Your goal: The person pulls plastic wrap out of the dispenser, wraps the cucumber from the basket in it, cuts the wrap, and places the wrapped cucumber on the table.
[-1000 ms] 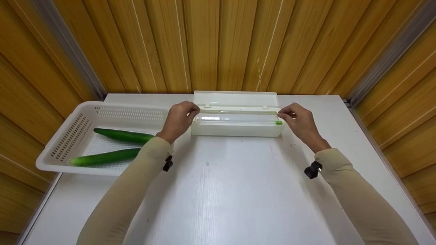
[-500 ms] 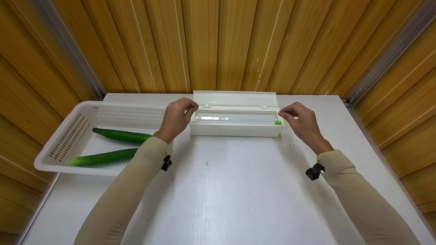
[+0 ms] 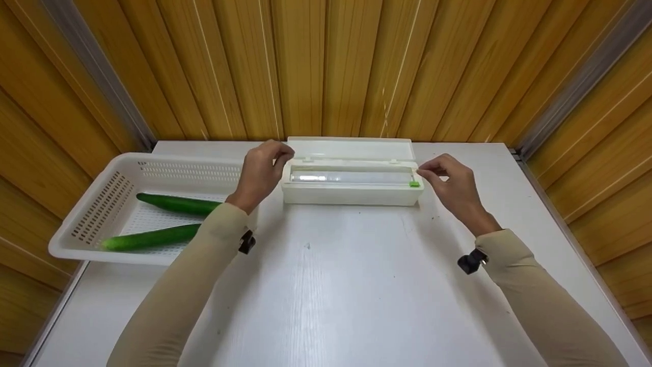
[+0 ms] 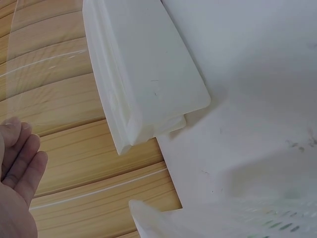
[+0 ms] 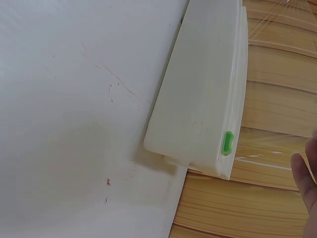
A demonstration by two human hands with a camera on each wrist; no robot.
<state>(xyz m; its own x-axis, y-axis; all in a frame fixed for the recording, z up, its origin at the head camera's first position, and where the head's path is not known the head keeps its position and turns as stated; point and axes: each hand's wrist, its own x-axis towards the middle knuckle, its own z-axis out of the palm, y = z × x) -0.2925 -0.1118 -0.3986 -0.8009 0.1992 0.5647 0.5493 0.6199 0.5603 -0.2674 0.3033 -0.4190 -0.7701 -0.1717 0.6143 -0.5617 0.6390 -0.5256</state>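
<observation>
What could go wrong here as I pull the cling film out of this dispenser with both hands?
The film is nearly invisible between the left hand and right hand, so it could fold and cling to itself if the pull is uneven. Nothing holds the white dispenser box down, so it may slide or lift off the table. Its open lid could also drop onto the roll.

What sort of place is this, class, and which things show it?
Probably a staged food-wrapping booth, not a home kitchen: a bare white table boxed in by wood-panel walls, a cling-film dispenser, and a basket of cucumbers.
</observation>
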